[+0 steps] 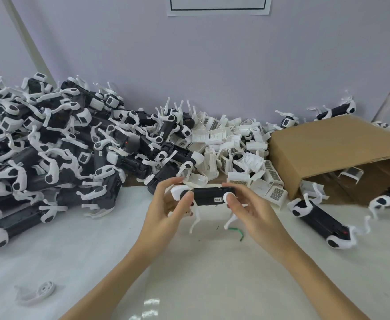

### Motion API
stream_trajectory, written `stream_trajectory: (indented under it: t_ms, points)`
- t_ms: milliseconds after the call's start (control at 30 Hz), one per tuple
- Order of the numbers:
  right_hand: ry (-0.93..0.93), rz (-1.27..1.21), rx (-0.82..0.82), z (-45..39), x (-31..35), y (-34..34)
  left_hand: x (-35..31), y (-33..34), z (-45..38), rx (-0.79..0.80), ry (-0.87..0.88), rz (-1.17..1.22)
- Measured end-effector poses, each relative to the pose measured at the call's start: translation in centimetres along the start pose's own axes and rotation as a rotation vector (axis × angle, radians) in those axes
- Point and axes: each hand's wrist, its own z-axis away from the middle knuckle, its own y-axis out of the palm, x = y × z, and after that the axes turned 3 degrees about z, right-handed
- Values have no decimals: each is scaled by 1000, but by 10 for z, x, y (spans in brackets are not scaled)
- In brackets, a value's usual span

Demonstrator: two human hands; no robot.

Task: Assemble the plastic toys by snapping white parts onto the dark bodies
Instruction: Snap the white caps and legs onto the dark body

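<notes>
1. Nearest, a loose white leg part [35, 292] lies on the glossy white table [189, 273], well left of both forearms.
2. A green twist of wire [236, 232] lies on the table just below the right hand's fingers.
3. The left hand [166, 204] and right hand [247, 204] each curl around an end of the dark toy body [206, 195], thumbs pressing its white leg joints, above the table.
4. Beyond the fingertips sits a heap of white shell parts [235, 148]; left of them, a pile of assembled toys [50, 144]; right, a tipped cardboard box [334, 148].
5. Farthest, a pale lilac wall [189, 65] carries a paper sheet [219, 5].
</notes>
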Motion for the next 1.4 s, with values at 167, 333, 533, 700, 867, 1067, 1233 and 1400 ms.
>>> stream_trajectory:
  t_ms: [167, 333, 533, 700, 867, 1067, 1233, 1400]
  points:
    - [142, -198, 3, 0, 2, 8, -6, 4, 1, -79, 15, -63]
    - [338, -563, -32, 2, 1, 25, -16, 16, 8, -29, 195, -177]
    - [337, -619, -54, 2, 4, 23, -27, 27, 15, -23, 205, -154]
    - [322, -624, -74, 2, 8, 20, -27, 18, 12, 27, 82, 23]
    - [284, -453, -5, 1, 11, 12, -14, 10, -1, -187, -85, 35]
    - [298, -192, 95, 3, 10, 14, -12, -4, -8, -27, -273, -3]
    - [263, -175, 80, 5, 13, 12, -16, -1, -5, 58, -288, -8]
    - [172, -185, 117, 7, 14, 11, -19, 13, 7, -89, 159, -223]
